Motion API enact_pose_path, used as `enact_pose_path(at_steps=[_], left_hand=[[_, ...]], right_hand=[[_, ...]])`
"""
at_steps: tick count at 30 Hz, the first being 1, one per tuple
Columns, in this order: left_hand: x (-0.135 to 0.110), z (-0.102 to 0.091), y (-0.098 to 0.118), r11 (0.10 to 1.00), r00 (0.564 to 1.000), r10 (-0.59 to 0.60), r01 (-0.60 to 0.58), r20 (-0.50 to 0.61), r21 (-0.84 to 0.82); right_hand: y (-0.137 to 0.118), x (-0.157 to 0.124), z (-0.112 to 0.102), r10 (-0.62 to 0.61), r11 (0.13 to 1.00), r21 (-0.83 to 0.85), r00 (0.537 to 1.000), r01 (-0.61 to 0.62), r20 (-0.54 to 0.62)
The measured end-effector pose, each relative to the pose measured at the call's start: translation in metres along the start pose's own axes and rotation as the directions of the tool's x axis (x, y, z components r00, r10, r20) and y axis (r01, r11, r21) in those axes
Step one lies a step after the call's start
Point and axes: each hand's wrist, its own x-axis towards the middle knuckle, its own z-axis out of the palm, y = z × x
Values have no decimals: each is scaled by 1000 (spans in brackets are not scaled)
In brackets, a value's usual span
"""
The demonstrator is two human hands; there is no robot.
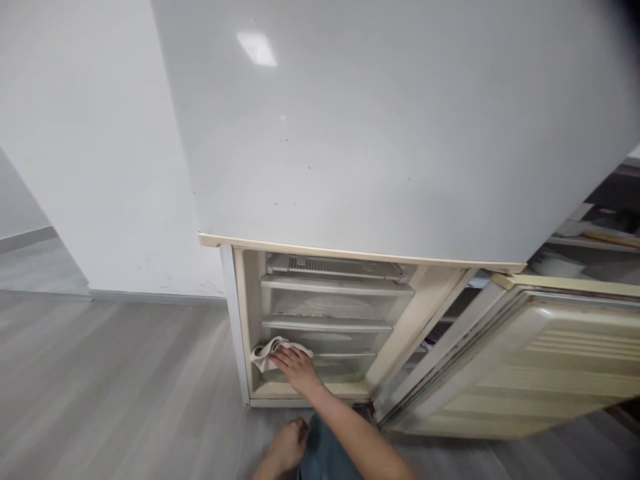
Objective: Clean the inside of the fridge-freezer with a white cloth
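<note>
My right hand (296, 368) presses a crumpled white cloth (265, 351) against the left end of the lowest freezer drawer (345, 365). Its fingers lie over the cloth. My left hand (286, 445) rests low beside my jeans-clad knee (325, 457) with the fingers curled in, and nothing shows in it. The freezer compartment (240, 313) stands open at floor level, with two more clear drawers (335, 303) stacked above the lowest one.
The freezer door (530, 363) is swung open to the right, close above the floor. The closed upper fridge door (380, 127) overhangs the compartment. Grey wood-look flooring (115, 387) spreads to the left below a white wall (90, 153). Shelves with items (595, 233) show at the right.
</note>
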Motion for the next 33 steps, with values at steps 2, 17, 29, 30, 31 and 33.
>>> enact_pose_path(at_steps=[2,17,29,30,31,33], left_hand=[[0,0,2,999,1000,5,-5,-13,40],[21,-11,7,956,984,13,-64,-179,-285],[41,-45,47,478,991,-127,21,-46,-878],[41,-47,50,434,992,-121,18,-39,-901],[41,-48,52,392,993,-111,13,-33,-920],[42,-51,56,318,995,-91,3,-27,-948]], right_hand=[[9,-20,0,47,999,-17,999,-47,12],[71,-170,-31,453,882,-95,887,-461,-94],[64,-196,-75,974,-176,920,76,-350,215],[57,-196,-84,948,-286,928,73,-238,311],[50,-197,-92,920,-368,918,89,-146,382],[38,-200,-109,888,-444,895,120,-34,445]])
